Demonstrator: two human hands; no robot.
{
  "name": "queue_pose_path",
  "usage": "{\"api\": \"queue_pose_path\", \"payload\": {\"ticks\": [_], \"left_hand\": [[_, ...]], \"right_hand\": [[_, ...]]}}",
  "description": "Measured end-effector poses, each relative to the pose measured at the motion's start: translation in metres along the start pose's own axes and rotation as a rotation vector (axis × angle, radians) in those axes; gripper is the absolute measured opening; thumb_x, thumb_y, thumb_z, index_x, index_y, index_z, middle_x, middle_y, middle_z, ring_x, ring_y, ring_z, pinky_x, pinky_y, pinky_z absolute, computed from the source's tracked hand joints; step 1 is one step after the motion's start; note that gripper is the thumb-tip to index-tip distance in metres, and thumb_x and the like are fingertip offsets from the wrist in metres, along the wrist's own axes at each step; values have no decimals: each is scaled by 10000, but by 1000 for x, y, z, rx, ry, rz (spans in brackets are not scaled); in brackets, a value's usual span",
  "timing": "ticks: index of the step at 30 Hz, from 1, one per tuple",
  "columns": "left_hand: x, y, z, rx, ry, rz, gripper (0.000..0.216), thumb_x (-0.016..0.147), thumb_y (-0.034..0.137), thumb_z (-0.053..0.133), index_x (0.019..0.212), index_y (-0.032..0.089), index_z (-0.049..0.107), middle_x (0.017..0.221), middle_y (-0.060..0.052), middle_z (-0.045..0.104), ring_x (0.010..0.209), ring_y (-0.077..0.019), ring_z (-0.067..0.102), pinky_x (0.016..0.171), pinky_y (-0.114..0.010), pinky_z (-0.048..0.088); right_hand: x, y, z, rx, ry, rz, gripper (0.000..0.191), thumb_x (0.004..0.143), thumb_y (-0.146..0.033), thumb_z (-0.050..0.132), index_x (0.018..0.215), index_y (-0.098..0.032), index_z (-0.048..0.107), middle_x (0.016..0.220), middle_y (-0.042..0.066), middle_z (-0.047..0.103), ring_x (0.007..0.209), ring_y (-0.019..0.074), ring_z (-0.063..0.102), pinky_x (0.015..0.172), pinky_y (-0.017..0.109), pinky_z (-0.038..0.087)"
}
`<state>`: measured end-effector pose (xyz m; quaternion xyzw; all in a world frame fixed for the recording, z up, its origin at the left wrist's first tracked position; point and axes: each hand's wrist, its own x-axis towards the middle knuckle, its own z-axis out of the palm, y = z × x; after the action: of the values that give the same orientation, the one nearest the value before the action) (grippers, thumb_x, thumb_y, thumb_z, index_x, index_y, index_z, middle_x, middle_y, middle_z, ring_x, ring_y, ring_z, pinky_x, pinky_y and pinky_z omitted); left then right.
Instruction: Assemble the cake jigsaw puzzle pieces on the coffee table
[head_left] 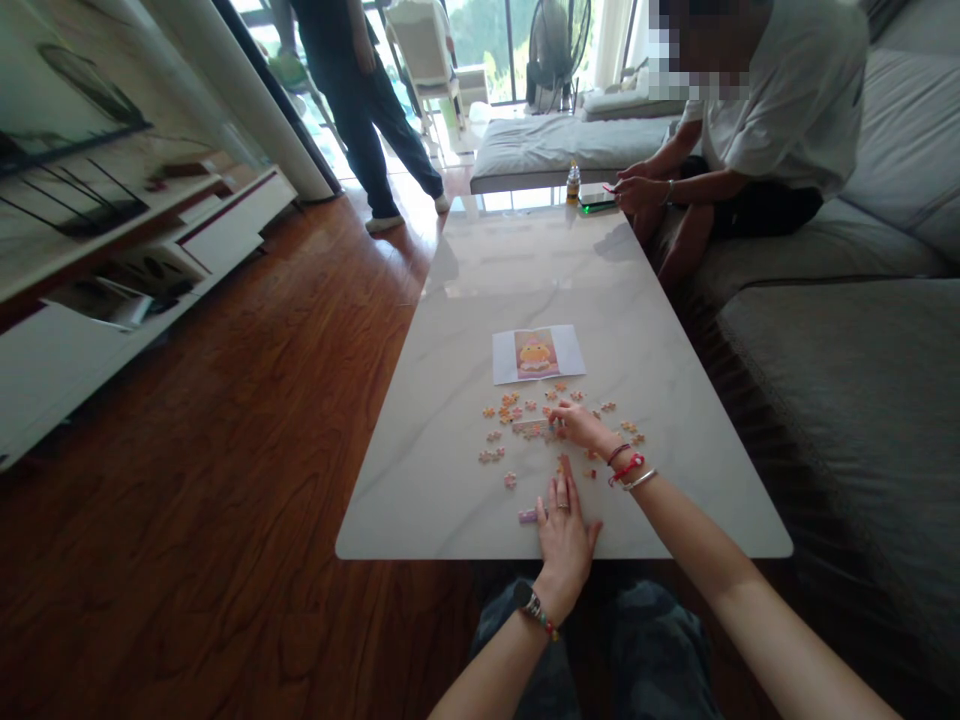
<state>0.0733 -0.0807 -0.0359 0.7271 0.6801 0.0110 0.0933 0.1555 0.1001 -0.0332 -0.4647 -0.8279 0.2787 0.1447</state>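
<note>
Left hand (564, 528) lying flat on the bench (450, 480), fingers straight and close together, clamped on nothing. Touching a small pink strip (527, 516) at its fingertip side, part of the strip hiding under the hand. Right hand (581, 425) reaching out over the puzzle pieces (510, 405), fingertips pinching together at a tiny piece (553, 411); too small to tell if really gripping it or only touching. Wearing a red string, a dark band and a silver bangle (639, 480) on that wrist, and a watch (529, 603) on the left one.

Lying spread around the right hand, lots of little orange and pink pieces, some joined in a short row (531, 428), shapes too small to make out. Sitting just beyond them, a white sheet (538, 354) with a yellow picture, blurry.

Sitting at the far end on the grey sofa (862, 380), another person (780, 110), hands (637, 190) near a phone (596, 201) and a small bottle (573, 183). Standing farther back on the wooden floor (225, 450), a second person (371, 110), cut off above the waist.
</note>
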Motion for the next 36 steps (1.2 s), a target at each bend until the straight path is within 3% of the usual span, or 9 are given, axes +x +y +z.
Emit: {"api": "queue_pose_path", "payload": {"ticks": [19, 25, 28, 32, 34, 36], "left_hand": [[1, -1, 7, -41, 30, 8, 701, 782, 434, 427, 1359, 156, 142, 1413, -101, 212, 1295, -257, 176, 1023, -476, 239], [-6, -2, -9, -109, 143, 47, 682, 757, 403, 499, 1340, 190, 215, 1381, -109, 279, 1271, -267, 228, 1010, -489, 261], [4, -36, -28, -203, 239, -19, 579, 762, 351, 511, 1289, 206, 320, 1306, -114, 366, 1198, -251, 346, 971, -419, 339], [36, -111, -45, -321, 308, -383, 431, 763, 266, 523, 1167, 134, 453, 1047, -121, 503, 964, -198, 507, 856, -321, 424], [51, -139, -46, -335, 258, -401, 414, 742, 269, 555, 1131, 150, 481, 1002, -101, 509, 920, -190, 515, 828, -314, 426], [61, -151, -44, -336, 189, -361, 307, 730, 250, 568, 1026, 175, 542, 960, -75, 511, 888, -176, 517, 812, -298, 420]], "right_hand": [[-2, 7, 10, 41, 10, -106, 203, 638, -29, 548, 787, -154, 606, 865, 46, 520, 790, 137, 490, 690, 244, 419], [-5, 1, 2, 106, 41, -116, 175, 656, -70, 568, 808, -147, 607, 853, 47, 525, 711, 123, 515, 645, 248, 439], [-20, -8, -11, 179, 137, -81, 143, 724, -157, 543, 856, -160, 600, 885, 52, 541, 643, 103, 527, 606, 242, 448], [-53, -23, -22, 270, 277, 32, 131, 761, -242, 513, 833, -175, 601, 777, 25, 548, 579, 99, 532, 564, 235, 447], [-67, -30, -21, 318, 282, 68, 140, 765, -261, 506, 828, -178, 600, 758, 22, 549, 572, 100, 536, 548, 230, 446], [-77, -37, -17, 352, 269, 93, 152, 767, -278, 499, 823, -179, 600, 752, 24, 557, 566, 101, 536, 532, 227, 444]]}}
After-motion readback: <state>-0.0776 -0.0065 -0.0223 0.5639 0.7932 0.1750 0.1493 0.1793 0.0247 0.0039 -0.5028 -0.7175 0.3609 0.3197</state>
